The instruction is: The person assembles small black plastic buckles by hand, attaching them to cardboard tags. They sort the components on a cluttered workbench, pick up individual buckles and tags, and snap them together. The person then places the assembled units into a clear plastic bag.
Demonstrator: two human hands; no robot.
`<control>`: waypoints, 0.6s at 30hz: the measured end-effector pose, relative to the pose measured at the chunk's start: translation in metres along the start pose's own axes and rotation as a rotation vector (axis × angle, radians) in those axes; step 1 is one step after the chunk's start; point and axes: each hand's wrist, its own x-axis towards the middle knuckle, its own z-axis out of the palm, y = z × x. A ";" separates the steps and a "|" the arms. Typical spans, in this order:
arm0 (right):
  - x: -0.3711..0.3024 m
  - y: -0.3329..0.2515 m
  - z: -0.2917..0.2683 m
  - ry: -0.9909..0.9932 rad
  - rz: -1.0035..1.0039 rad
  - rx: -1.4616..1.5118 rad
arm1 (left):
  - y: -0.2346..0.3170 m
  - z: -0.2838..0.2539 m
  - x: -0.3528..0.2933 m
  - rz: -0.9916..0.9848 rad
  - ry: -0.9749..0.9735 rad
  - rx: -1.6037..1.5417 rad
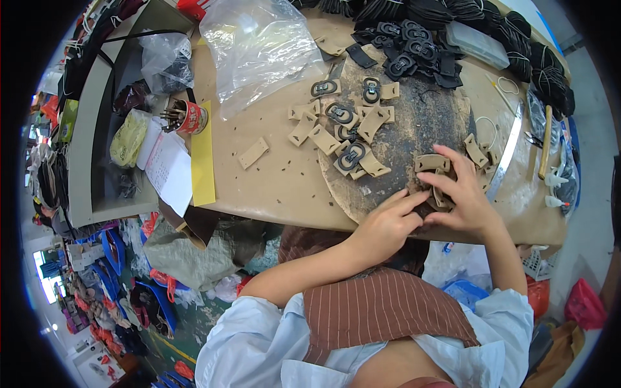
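Both hands meet at the front edge of a worn round board on the table. My right hand [462, 194] curves its fingers and thumb around a small bunch of tan leather tabs [435, 161]. My left hand [387, 225] is closed, its index fingertip against the same bunch; whether something is pinched there is hidden. More loose tan tabs [475, 150] lie just right of my right hand. Left of the hands, tan tabs with black oval buckles [352, 156] are scattered across the board [404, 139]. A single tan tab [253, 153] lies apart on the table.
Black buckled tabs [414, 48] are heaped at the back, beside a clear plastic box [477, 45]. A steel ruler [506, 155] and wooden-handled tool [545, 142] lie at right. A plastic bag [259, 48], red cup of tools [193, 119] and grey tray [81, 161] are at left.
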 end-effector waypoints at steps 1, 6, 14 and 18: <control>-0.003 -0.003 0.002 0.001 0.005 -0.054 | -0.001 -0.005 -0.005 -0.007 0.086 0.078; -0.024 0.022 0.025 0.325 0.213 -0.055 | -0.005 -0.044 -0.013 -0.277 0.459 0.540; 0.012 0.007 -0.017 0.326 0.123 -0.204 | -0.018 -0.053 -0.022 -0.321 0.403 0.531; 0.044 -0.019 0.014 0.105 -0.070 -0.098 | -0.019 -0.053 -0.028 -0.297 0.351 0.457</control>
